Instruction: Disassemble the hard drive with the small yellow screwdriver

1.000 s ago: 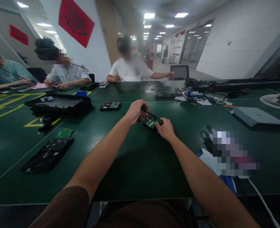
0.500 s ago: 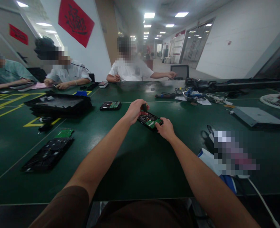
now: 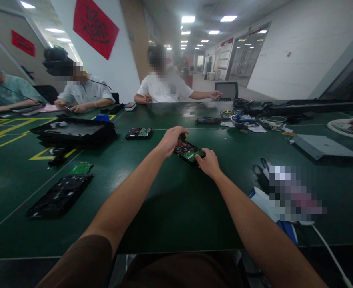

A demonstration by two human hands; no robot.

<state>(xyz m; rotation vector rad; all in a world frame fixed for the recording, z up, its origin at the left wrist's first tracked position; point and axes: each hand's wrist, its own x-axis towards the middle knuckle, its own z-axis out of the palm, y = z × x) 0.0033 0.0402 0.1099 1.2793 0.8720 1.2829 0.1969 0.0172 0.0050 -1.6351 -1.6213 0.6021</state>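
A hard drive (image 3: pixel 188 154) with a green circuit board lies in front of me, circuit side up, at the middle of the table. Over its far left end, my left hand (image 3: pixel 173 140) is closed around a stubby screwdriver (image 3: pixel 184 137) with a dark and yellow handle; its tip is hidden. My right hand (image 3: pixel 208 162) grips the drive's near right corner, thumb on top near the board. Another hard drive (image 3: pixel 138 133) rests farther back. To the left, a loose green circuit board (image 3: pixel 80 168) touches the end of a black drive casing (image 3: pixel 60 195).
Black trays (image 3: pixel 74 134) are stacked at left. A silver metal box (image 3: pixel 326 147) and tangled cables (image 3: pixel 244 119) occupy the right side. Nearer me on the right lies a white and blue packet (image 3: pixel 266 204) beside a blurred item. Several people sit across the green table (image 3: pixel 182 224).
My left hand has shifted very slightly over the drive, and more of the tool's yellow shows. The right hand and the drive stay put.
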